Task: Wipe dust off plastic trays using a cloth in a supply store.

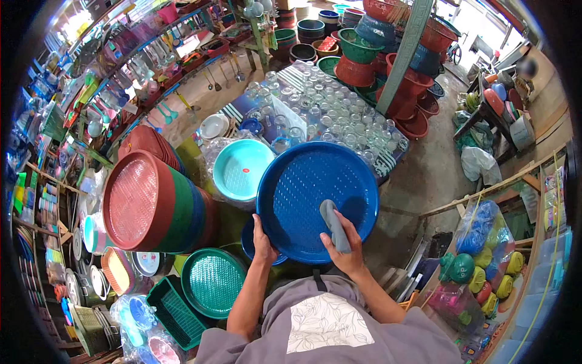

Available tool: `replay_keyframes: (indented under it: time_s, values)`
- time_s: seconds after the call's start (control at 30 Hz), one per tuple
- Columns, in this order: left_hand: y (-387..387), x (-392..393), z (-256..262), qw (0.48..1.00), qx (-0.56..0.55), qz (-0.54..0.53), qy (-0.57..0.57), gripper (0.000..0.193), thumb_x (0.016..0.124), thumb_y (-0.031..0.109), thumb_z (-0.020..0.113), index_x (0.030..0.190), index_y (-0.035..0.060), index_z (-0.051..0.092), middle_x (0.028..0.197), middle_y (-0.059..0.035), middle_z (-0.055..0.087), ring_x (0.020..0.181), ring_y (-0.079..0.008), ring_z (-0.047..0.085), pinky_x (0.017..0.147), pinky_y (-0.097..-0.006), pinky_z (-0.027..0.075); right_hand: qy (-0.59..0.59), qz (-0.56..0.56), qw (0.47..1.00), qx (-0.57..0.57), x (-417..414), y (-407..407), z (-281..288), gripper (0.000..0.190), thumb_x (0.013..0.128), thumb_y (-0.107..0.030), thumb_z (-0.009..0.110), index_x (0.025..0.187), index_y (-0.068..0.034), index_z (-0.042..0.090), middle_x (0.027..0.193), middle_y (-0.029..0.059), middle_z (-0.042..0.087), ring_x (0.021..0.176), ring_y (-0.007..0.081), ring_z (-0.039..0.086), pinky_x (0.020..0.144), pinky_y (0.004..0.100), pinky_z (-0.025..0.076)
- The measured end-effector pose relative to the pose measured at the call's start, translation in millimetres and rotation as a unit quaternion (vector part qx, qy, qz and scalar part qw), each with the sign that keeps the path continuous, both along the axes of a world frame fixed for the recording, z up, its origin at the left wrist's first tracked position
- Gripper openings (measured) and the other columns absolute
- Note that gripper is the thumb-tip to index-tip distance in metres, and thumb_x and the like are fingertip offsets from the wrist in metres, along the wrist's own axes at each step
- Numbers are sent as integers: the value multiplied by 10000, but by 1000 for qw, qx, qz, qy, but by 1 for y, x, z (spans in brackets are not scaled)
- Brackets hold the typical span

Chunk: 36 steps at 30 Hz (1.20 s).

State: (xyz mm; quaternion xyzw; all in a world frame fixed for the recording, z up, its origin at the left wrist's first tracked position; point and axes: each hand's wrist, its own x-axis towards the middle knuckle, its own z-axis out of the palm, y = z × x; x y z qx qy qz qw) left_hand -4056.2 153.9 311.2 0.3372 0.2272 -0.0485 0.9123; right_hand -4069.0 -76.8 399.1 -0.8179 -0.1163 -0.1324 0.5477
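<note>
A large round blue plastic tray point(300, 200) with a woven-pattern bottom is tilted up in front of my body. My left hand point(263, 241) grips its lower left rim, thumb at the edge. In my right hand point(345, 245) is a folded grey cloth point(336, 225), held over the lower right part of the tray's inside. Behind the tray's left side lies a turquoise basin point(243, 169) on clear plastic wrap. Part of another blue basin point(248, 239) shows beneath my left hand.
Stacked red, green and blue trays point(136, 200) stand at left, near a green round tray point(213, 282) and green basket point(175, 309). Many glass jars point(336, 109) cover a low table ahead. Stacked basins point(359, 70) stand beyond; wrapped goods point(482, 245) fill a wooden rack at right.
</note>
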Motion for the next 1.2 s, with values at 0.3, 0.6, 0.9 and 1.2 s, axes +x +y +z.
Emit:
replay_keyframes:
  time_s: [0.3,0.6,0.9,1.2]
  values:
    - [6,-8,68,994,-38,92,-35,599,1009,605,408,1259,97,603,1163,-96,682,1015,-239,664,940,-426,526,-17,253,914,-317,-42,57,23,990,645,-213,832,1503,-44,368,1517,223,397,1404,401,380,1173,483,296]
    - [-26,-43,79,995,-75,56,-37,537,1055,495,395,1403,93,475,1353,-86,553,1170,-213,573,997,-370,484,-8,263,959,-104,-19,116,39,978,832,-333,678,1577,-16,129,1575,385,41,1450,575,91,1192,600,102]
    - [-39,-77,55,943,293,58,-149,517,1052,441,448,1490,171,399,1431,-50,497,1273,-237,510,1043,-394,449,-57,163,983,54,2,141,61,869,881,-248,627,1604,-153,155,1628,292,8,1488,514,59,1199,576,87]
    - [36,-77,130,989,-89,114,-35,603,1002,499,504,1436,83,455,1414,-111,525,1282,-283,508,1082,-460,412,-35,420,897,-135,-41,106,76,961,713,-90,718,1562,-90,269,1545,297,295,1432,459,300,1184,512,257]
